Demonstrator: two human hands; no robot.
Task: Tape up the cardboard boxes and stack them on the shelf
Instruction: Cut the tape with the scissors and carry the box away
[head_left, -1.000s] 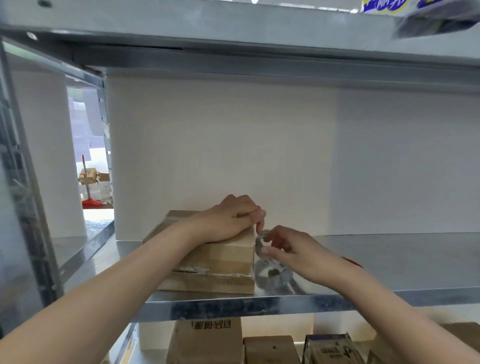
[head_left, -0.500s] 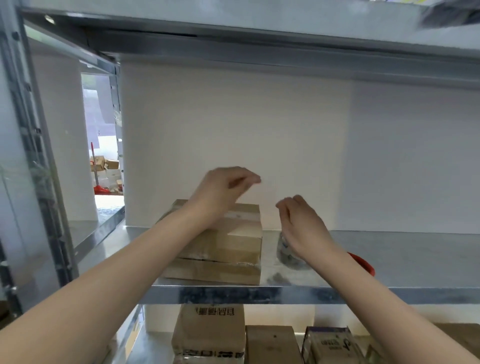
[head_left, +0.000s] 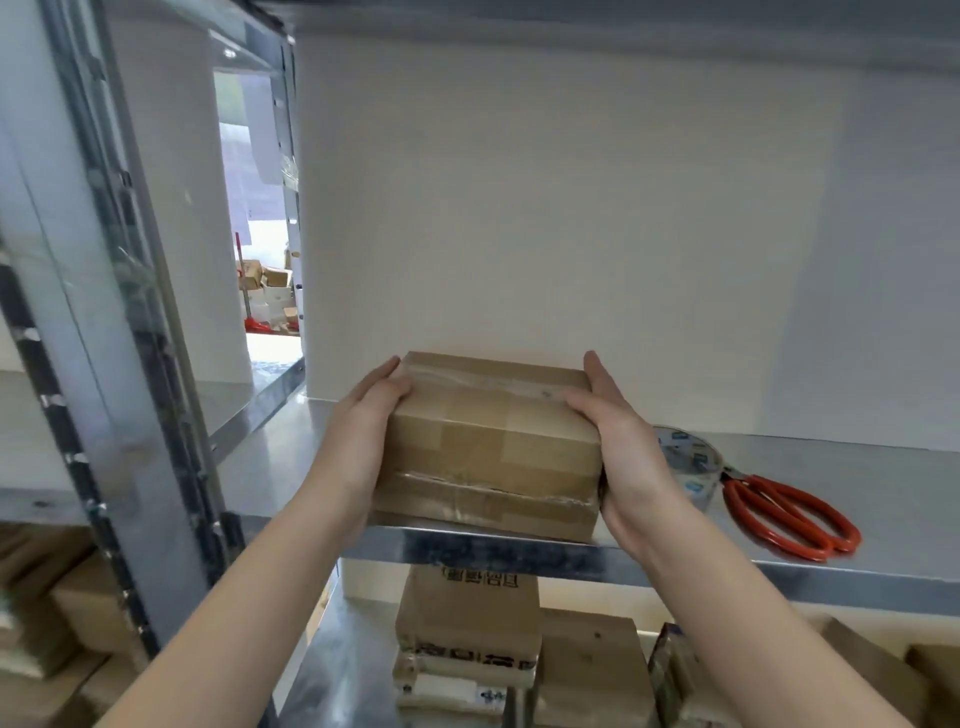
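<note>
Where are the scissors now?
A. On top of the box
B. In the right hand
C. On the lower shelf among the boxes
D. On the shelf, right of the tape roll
D: the scissors lie flat on the shelf, just right of the tape roll, while both hands grip the sides of the box.

Dark printed characters run across the lower box (head_left: 467, 613) under the shelf, too blurred to read; the tape roll (head_left: 688, 460) bears small blue marks, also illegible
</note>
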